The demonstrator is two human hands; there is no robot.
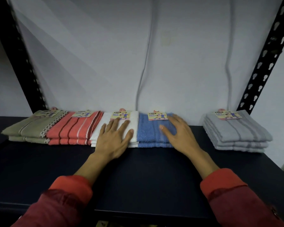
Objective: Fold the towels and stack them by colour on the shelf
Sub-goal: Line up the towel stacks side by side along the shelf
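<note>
Folded towel stacks stand in a row on the dark shelf (138,174): an olive stack (29,128) at the left, then a coral striped stack (72,130), a white stack (134,122) and a blue stack (147,131), all touching side by side. A grey stack (236,135) sits apart at the right. My left hand (115,136) lies flat with fingers spread on the white stack. Flat on the blue stack rests my right hand (179,133), fingers straight. Each top towel carries a paper label at its far edge.
Black perforated uprights (266,59) frame the shelf at the left and right. A pale wall (97,54) with two thin cables closes the back. Bare shelf surface lies between the blue and grey stacks and in front of the row.
</note>
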